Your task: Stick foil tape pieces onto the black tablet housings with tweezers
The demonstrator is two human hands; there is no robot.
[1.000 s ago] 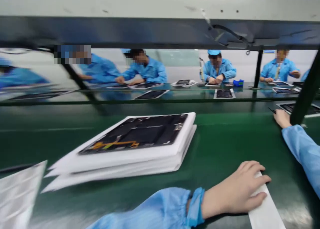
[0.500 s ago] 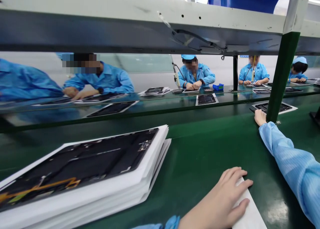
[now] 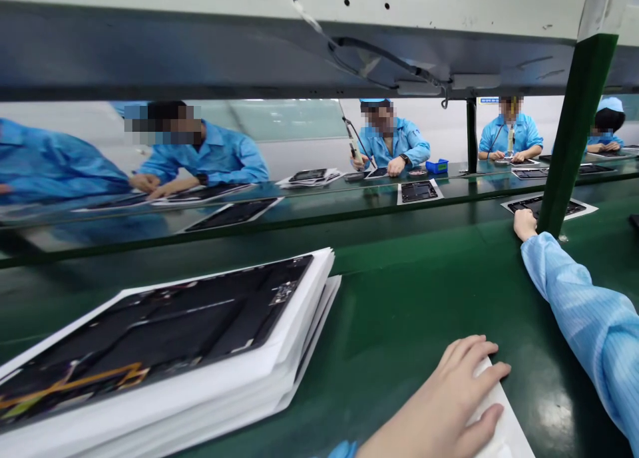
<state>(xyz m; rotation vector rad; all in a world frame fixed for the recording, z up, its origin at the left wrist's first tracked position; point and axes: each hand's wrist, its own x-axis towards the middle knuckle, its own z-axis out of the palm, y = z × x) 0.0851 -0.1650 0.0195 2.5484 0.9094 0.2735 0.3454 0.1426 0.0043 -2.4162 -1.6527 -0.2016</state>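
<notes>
My left hand (image 3: 456,395) lies with fingers spread on a white sheet (image 3: 502,421) at the bottom right, its thumb apart from the rest. My right hand (image 3: 525,225) reaches far forward beside the green post. Its fingers look curled, and what they hold, if anything, is hidden. Just beyond it, a dark device panel (image 3: 529,206) lies on white paper, partly behind the post. To my left stands a stack of white sheets (image 3: 299,338), topped by a black device housing (image 3: 184,328) with an orange ribbon cable (image 3: 74,385).
A green post (image 3: 576,135) rises close to my right forearm, supporting a low overhead shelf (image 3: 200,58) with hanging cables. More panels on paper, such as one panel (image 3: 418,191), lie along the far strip. Several co-workers in blue sit opposite, near a small blue bin (image 3: 437,167).
My right hand has shifted slightly, and the dark edge seen beside it earlier no longer shows. My left hand stays on the sheet. A co-worker opposite has moved their hands apart.
</notes>
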